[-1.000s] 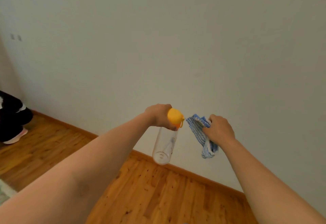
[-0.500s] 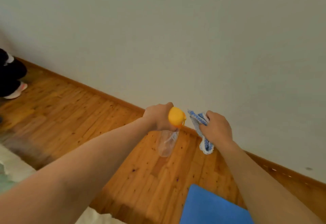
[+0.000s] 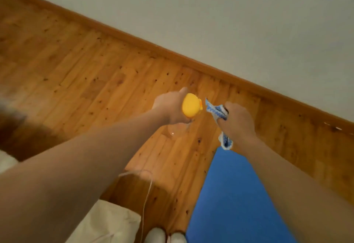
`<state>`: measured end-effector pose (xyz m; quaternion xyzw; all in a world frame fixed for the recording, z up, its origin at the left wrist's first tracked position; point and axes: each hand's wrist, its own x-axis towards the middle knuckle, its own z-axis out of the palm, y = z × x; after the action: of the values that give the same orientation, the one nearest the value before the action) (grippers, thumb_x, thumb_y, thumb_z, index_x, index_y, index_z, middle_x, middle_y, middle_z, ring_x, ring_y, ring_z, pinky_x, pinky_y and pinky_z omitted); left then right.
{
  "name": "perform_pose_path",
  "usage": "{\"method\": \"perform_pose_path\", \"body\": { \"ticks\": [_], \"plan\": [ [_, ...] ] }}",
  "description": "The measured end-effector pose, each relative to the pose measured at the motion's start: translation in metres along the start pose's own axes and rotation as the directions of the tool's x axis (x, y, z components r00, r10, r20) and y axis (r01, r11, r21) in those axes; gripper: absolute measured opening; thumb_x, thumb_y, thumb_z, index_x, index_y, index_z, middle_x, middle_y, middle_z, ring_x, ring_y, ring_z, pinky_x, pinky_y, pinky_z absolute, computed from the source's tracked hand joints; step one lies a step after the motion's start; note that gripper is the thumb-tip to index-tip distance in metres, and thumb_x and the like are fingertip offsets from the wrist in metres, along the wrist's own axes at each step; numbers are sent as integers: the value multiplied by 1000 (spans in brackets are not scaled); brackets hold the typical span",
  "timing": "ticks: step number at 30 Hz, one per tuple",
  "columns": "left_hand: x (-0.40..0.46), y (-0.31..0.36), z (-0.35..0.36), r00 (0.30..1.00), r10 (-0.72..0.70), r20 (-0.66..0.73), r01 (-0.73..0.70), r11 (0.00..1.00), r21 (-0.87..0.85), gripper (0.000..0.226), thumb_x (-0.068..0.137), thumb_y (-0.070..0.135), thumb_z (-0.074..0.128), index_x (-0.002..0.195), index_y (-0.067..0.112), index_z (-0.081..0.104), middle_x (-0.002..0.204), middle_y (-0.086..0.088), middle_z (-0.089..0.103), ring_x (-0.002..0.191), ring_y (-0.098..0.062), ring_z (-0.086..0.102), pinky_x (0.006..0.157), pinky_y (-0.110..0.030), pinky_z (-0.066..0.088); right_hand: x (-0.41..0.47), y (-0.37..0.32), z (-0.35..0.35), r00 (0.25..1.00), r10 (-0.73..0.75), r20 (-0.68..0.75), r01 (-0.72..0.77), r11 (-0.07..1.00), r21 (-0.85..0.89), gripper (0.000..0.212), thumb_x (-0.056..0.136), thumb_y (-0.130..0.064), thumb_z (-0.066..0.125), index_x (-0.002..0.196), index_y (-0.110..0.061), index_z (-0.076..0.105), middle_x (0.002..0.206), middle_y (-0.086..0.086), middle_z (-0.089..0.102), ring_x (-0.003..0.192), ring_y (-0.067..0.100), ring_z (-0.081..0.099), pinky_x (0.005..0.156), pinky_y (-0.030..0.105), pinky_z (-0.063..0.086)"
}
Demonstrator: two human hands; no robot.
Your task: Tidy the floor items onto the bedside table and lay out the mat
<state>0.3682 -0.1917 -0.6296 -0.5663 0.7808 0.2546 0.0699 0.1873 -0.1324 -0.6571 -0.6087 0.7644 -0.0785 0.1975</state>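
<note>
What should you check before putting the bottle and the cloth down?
1. Left hand grips the bottle under its yellow cap: ok.
2. Right hand holds the blue and white cloth: ok.
3. Cap fully closed: cannot tell.
4. Bedside table in sight: not ok, only floor and wall show.
5. White cable near the feet, a possible trip: not ok.
6. Blue mat lies flat on the floor: ok, as far as visible.
</note>
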Motion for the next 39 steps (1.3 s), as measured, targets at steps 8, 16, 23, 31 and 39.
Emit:
{"method": "perform_pose_path", "body": {
  "ticks": [8,16,23,31,39],
  "plan": [
    [62,-42,159,997,-8,76,9,1000,-13,74,67,42,78,124,17,40,115,-14,63,105,-36,60,72,-37,45,19,63,139,998,45,-33,-46,998,-38,12,83,-9,55,94,-8,52,100,15,54,91,33,50,62,30,20],
    [96,-55,263,999,36,26,-35,999,-26,75,67,43,75,127,18,39,113,-13,62,102,-36,60,70,-38,44,9,108,268,998,44,34,-42,997,-66,21,82,-2,50,103,1,53,105,21,56,94,36,53,60,33,21],
    [110,-59,271,993,115,-24,-116,989,-93,77,65,46,77,127,19,42,119,-10,63,110,-33,58,78,-37,44,-35,130,344,958,59,279,-25,992,-126,33,81,1,51,113,0,53,118,22,54,108,39,52,80,44,41],
    [90,-81,274,994,97,-41,-102,980,-172,78,65,42,79,130,19,41,115,-11,64,108,-33,59,77,-35,43,-40,126,362,822,134,554,-37,982,-183,57,85,-43,58,132,-13,43,136,10,45,126,31,43,103,43,34],
    [81,-83,268,994,93,56,-88,993,-79,80,64,45,79,129,20,39,116,-12,63,108,-33,59,76,-34,44,-37,124,349,721,119,683,-288,947,140,84,83,-54,57,148,-16,21,157,4,21,144,22,23,118,37,21]
  ]
}}
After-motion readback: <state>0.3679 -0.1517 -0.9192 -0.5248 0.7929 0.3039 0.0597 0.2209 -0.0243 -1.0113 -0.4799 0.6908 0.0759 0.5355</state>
